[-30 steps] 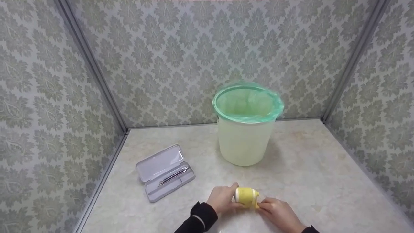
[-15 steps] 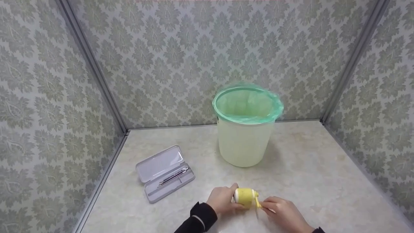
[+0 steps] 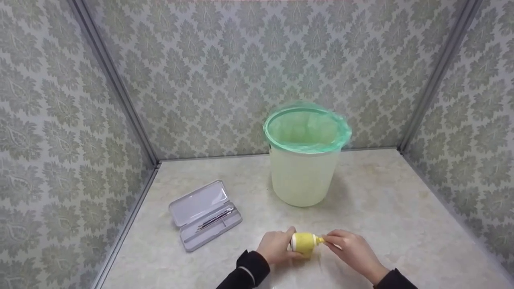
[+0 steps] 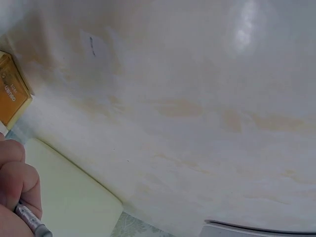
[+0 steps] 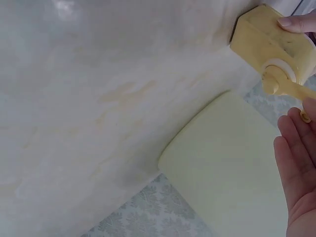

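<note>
A yellow hand-crank pencil sharpener (image 3: 304,242) lies sideways near the front of the table, gripped by my left hand (image 3: 275,247). A slim silvery pencil end (image 4: 32,220) sticks out from the curled fingers (image 4: 19,180) in the left wrist view. My right hand (image 3: 353,251) is at the sharpener's right end. Its fingertips pinch the knob (image 5: 305,116) of the yellow crank arm (image 5: 292,89), which swivels out from a white collar (image 5: 280,64). The pencil's other end is hidden.
Behind the hands stands a pale bin (image 3: 303,180) with a green liner (image 3: 341,132) over its rim. An open grey pencil case (image 3: 192,239) lies to the left, with several pencils (image 3: 216,219) in it. Patterned panels (image 3: 249,72) enclose the table.
My right hand has moved away from me, swinging the crank from a downward position round towards the right. The left hand holds the sharpener in the same place.
</note>
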Demonstrator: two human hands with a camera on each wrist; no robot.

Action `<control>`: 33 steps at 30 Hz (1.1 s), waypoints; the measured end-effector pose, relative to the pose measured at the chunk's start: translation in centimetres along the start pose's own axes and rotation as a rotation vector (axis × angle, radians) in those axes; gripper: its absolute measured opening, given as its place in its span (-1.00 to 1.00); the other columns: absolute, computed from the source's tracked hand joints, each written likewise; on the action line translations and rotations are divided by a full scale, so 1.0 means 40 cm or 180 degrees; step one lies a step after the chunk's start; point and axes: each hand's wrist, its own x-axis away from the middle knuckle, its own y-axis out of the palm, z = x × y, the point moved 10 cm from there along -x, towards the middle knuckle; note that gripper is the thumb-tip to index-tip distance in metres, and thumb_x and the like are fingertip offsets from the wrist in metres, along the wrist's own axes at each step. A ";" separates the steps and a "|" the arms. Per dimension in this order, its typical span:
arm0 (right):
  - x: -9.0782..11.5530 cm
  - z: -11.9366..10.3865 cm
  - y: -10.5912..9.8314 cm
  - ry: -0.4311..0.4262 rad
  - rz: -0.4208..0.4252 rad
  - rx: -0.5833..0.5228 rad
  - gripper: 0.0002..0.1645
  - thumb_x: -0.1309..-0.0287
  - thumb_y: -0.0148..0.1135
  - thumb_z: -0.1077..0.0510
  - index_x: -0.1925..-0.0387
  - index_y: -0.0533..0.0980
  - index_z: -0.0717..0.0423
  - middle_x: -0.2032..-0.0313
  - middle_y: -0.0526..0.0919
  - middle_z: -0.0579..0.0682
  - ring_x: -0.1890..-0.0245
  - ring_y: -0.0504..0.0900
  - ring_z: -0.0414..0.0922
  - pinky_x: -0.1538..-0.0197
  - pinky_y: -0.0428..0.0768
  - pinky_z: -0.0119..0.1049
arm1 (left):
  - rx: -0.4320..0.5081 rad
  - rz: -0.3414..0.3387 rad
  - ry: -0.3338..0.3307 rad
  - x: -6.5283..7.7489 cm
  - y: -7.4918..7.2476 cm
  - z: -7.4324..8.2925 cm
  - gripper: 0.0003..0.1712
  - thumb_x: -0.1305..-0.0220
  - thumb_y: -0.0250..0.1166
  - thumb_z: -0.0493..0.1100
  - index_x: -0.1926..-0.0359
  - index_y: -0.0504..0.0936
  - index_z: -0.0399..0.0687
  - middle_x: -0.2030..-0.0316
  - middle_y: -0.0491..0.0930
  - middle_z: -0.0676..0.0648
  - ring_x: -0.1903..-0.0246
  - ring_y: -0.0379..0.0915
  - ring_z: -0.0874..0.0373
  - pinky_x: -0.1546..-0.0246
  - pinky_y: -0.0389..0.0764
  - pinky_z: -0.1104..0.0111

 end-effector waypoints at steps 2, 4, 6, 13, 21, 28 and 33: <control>-0.007 0.006 -0.002 -0.0007 0.0058 0.0034 -0.67 0.18 0.62 0.31 0.29 0.78 -0.02 0.39 0.74 -0.20 0.44 0.69 -0.29 0.36 0.59 -0.51 | 0.0017 -0.0014 -0.0006 0.000 -0.001 0.001 -0.34 -0.01 0.49 0.39 0.15 0.45 0.08 0.55 0.61 0.13 0.64 0.40 0.29 0.57 0.38 0.46; -0.013 0.012 -0.001 0.0010 0.0089 0.0074 -0.67 0.19 0.62 0.31 0.29 0.78 -0.01 0.39 0.75 -0.19 0.44 0.70 -0.28 0.36 0.60 -0.49 | 0.0019 -0.0032 -0.0009 0.000 -0.002 0.002 -0.34 -0.01 0.49 0.38 0.14 0.45 0.08 0.55 0.61 0.13 0.65 0.40 0.29 0.57 0.39 0.46; -0.018 0.018 0.002 0.0038 0.0093 0.0114 -0.69 0.17 0.62 0.30 0.29 0.78 -0.01 0.39 0.75 -0.19 0.44 0.70 -0.27 0.36 0.62 -0.46 | 0.0004 -0.0039 -0.0015 -0.001 -0.002 0.002 -0.34 -0.01 0.50 0.38 0.15 0.45 0.07 0.55 0.62 0.13 0.65 0.40 0.29 0.57 0.39 0.46; -0.035 0.040 0.016 0.0148 0.0052 0.0146 -0.73 0.12 0.60 0.28 0.28 0.78 0.00 0.36 0.79 -0.14 0.40 0.76 -0.21 0.33 0.68 -0.36 | -0.0094 -0.0022 -0.0022 -0.002 -0.004 0.002 -0.32 0.00 0.51 0.37 0.09 0.47 0.06 0.54 0.63 0.11 0.64 0.44 0.27 0.58 0.39 0.43; -0.055 0.062 0.044 0.0276 -0.0168 0.0113 -0.80 0.02 0.56 0.26 0.29 0.77 0.01 0.36 0.78 -0.14 0.40 0.75 -0.20 0.33 0.70 -0.32 | -0.0002 -0.0038 -0.0059 -0.002 0.000 -0.005 -0.33 0.00 0.51 0.37 0.13 0.45 0.07 0.56 0.60 0.12 0.65 0.41 0.27 0.58 0.37 0.43; -0.060 0.070 0.055 0.0197 -0.0078 0.0115 -0.82 0.00 0.54 0.26 0.30 0.77 -0.01 0.36 0.80 -0.14 0.40 0.76 -0.18 0.34 0.69 -0.31 | -0.0019 -0.0036 -0.0049 -0.002 0.007 -0.008 -0.32 -0.01 0.50 0.39 0.12 0.46 0.07 0.57 0.59 0.11 0.66 0.40 0.27 0.60 0.37 0.43; -0.062 0.078 0.064 0.0251 -0.0128 0.0091 -0.84 -0.03 0.53 0.26 0.29 0.77 0.01 0.37 0.79 -0.13 0.40 0.76 -0.18 0.33 0.69 -0.30 | -0.0005 -0.0043 -0.0041 -0.003 0.007 -0.006 -0.33 -0.01 0.50 0.39 0.13 0.46 0.07 0.57 0.60 0.11 0.66 0.40 0.27 0.59 0.38 0.44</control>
